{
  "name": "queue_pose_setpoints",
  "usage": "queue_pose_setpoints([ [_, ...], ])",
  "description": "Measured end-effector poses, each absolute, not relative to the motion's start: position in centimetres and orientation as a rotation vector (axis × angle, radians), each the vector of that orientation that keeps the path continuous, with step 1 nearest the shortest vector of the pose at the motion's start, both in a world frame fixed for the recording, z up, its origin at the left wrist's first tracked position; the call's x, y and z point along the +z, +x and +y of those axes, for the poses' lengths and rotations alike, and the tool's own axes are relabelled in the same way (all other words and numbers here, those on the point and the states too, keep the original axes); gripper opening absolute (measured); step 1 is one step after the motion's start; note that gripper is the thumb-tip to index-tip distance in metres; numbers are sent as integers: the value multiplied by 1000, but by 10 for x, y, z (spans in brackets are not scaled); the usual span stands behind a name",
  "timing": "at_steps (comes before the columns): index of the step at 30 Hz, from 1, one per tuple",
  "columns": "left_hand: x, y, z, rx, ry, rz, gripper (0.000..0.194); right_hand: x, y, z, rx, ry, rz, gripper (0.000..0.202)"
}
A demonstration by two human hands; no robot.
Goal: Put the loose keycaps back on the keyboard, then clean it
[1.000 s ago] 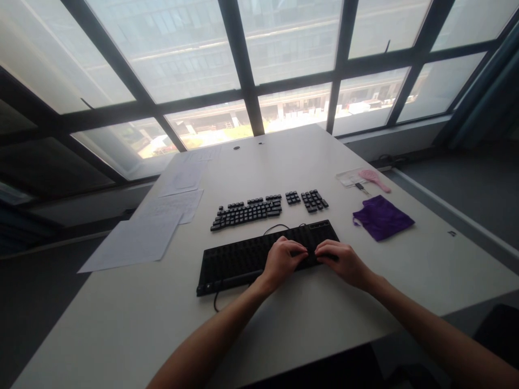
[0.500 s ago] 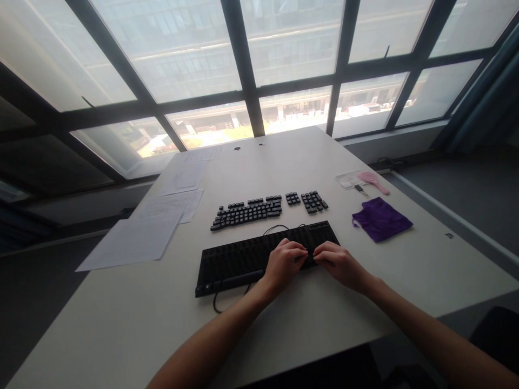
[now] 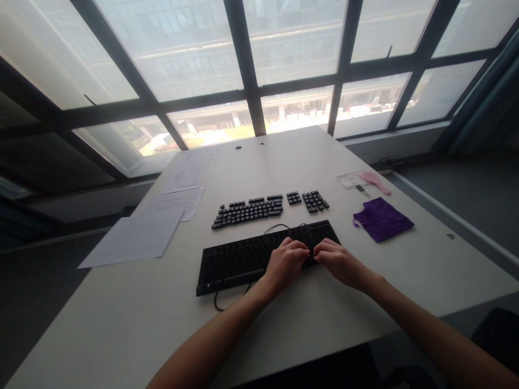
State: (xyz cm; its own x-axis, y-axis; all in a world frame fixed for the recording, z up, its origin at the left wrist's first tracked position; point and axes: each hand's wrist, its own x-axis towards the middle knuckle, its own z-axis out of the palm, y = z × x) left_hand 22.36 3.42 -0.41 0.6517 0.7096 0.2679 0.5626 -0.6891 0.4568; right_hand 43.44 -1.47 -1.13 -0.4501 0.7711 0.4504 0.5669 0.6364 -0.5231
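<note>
A black keyboard base [image 3: 239,263] lies on the white table with most of its keycaps off. Over its right part my left hand [image 3: 287,260] and my right hand [image 3: 336,260] face each other, fingertips close together. The fingers of both are curled and pinched; whatever they hold, if anything, is too small to make out. Behind the base, the loose black keycaps are laid out in keyboard order: a main block [image 3: 248,212], a small cluster [image 3: 294,198] and a number-pad group [image 3: 315,201]. A black cable shows at the base's front and back edges.
Printed paper sheets [image 3: 133,240] overlap along the table's left side. To the right lie a purple cloth pouch [image 3: 383,219], a pink hairbrush [image 3: 375,181], a small dark tool [image 3: 361,189] and a clear plastic bag [image 3: 348,180]. Tall windows stand beyond the table [image 3: 121,324].
Both hands stay over the same part of the keyboard base, with only slight finger movement. The whole view has shifted very slightly.
</note>
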Motion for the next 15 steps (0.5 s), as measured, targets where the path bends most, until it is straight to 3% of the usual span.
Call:
queue_pose_setpoints([
  [8,0,224,31,535,2633,1004,23,-7,428,-11,278,-1142,-2329,28],
  [15,0,224,30,531,2633,975,20,-19,432,-16,289,-1183,-2134,21],
])
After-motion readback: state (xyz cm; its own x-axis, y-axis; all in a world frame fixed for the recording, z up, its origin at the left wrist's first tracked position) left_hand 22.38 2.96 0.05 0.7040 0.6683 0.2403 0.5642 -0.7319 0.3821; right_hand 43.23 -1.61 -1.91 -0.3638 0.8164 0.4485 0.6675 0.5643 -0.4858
